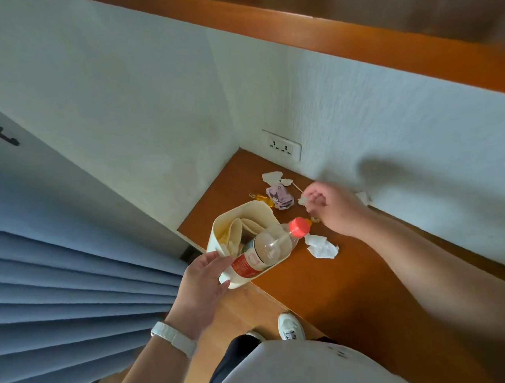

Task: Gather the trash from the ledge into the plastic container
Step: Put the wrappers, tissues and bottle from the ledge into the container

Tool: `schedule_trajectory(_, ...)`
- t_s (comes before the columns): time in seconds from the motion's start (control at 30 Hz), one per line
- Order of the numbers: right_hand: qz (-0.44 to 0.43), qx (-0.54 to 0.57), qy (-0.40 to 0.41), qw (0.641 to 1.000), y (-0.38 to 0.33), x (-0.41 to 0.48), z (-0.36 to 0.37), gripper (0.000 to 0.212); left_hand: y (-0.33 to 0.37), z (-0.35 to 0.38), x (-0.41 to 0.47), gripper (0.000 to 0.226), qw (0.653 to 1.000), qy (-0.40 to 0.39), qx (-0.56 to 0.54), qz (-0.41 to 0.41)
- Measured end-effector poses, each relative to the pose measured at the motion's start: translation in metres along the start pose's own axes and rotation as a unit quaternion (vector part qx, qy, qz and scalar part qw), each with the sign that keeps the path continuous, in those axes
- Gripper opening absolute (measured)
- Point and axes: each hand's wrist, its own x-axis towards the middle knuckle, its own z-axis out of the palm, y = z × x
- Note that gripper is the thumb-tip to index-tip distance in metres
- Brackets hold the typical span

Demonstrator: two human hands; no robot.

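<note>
Here, right hand [335, 207] fingers [311, 195] pinch a small scrap [303, 200] above the ledge [323, 281].

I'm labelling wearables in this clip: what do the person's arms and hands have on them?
Both forearms are bare, with no sleeves reaching them. The left hand has no glove or ring that shows; its wrist carries a white band, like a watch or fitness strap. The right hand and its arm show nothing worn, though they are motion-blurred.

A cream plastic container [218, 237] is tilting above the wooden ledge [323, 281], holding a red-capped bottle [266, 249], while crumpled tissues [321, 246] and wrappers [279, 197] are lying nearby.
</note>
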Motion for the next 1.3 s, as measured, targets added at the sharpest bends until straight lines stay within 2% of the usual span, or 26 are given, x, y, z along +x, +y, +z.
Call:
schedule_trajectory(0.1, 0.069, -0.054, -0.049, 0.995, 0.044, -0.008, 0.03, 0.023, 0.004, 0.004, 0.0, 0.015, 1.0, -0.01, 0.017, 0.001)
schedule_trajectory(0.2, 0.055, -0.103, -0.083, 0.99, 0.074, -0.021, 0.06, 0.028, 0.008, 0.008, 0.002, 0.013, 0.999, -0.013, 0.036, -0.003)
schedule_trajectory(0.37, 0.043, -0.176, -0.067, 0.981, 0.099, -0.03, 0.101, 0.051, 0.012, 0.016, 0.006, 0.022, 0.996, -0.018, 0.092, 0.002)
schedule_trajectory(0.47, 0.023, -0.191, -0.059, 0.979, 0.104, -0.027, 0.11, 0.044, 0.015, 0.02, 0.007, 0.028, 0.995, -0.011, 0.097, -0.002)
schedule_trajectory(0.6, 0.039, -0.201, -0.067, 0.977, 0.104, -0.021, 0.116, 0.028, 0.019, 0.028, 0.004, 0.022, 0.993, 0.008, 0.115, 0.007)
schedule_trajectory(0.73, 0.086, -0.146, -0.061, 0.984, 0.101, -0.017, 0.111, 0.024, 0.022, 0.032, 0.002, 0.016, 0.993, 0.001, 0.115, 0.003)
schedule_trajectory(0.93, 0.082, 0.007, -0.011, 0.997, 0.071, -0.004, 0.043, 0.009, 0.02, 0.031, 0.0, 0.019, 0.993, -0.002, 0.115, 0.001)
schedule_trajectory(1.07, 0.002, 0.076, 0.023, 0.997, 0.03, -0.004, -0.016, 0.007, 0.019, 0.032, 0.0, 0.018, 0.994, -0.016, 0.105, 0.001)
schedule_trajectory(1.3, -0.163, -0.032, -0.073, 0.983, -0.048, -0.008, -0.035, 0.014, 0.02, 0.029, 0.0, 0.018, 0.996, -0.032, 0.082, -0.007)
